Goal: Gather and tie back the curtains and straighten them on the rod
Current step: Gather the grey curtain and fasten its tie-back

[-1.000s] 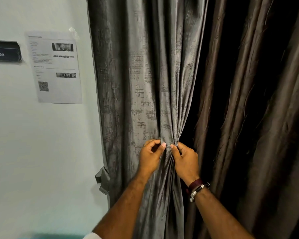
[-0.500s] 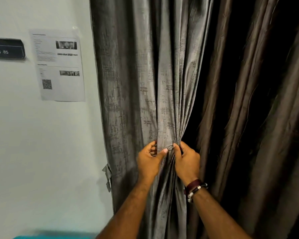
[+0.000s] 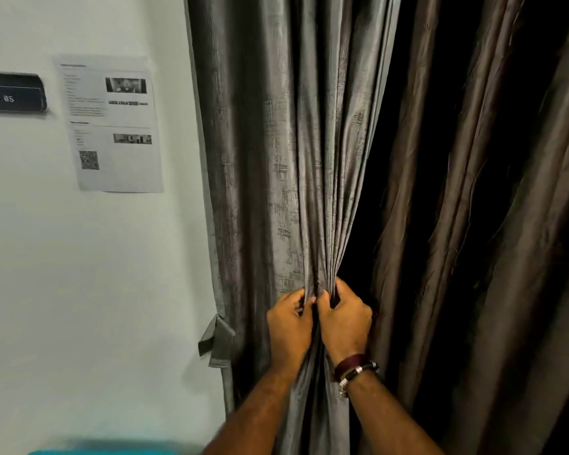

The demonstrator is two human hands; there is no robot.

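1. The grey curtain (image 3: 276, 178) hangs beside the wall, its folds bunched to a narrow waist so a tie can go round
2. The left hand (image 3: 289, 326) and right hand (image 3: 344, 323), touching, both grip those folds
3. The tieback strip (image 3: 216, 339) hangs at the curtain's wall edge, within reach

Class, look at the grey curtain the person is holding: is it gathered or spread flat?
Gathered. Both the left hand and the right hand pinch the grey curtain, whose folds converge tightly at them.
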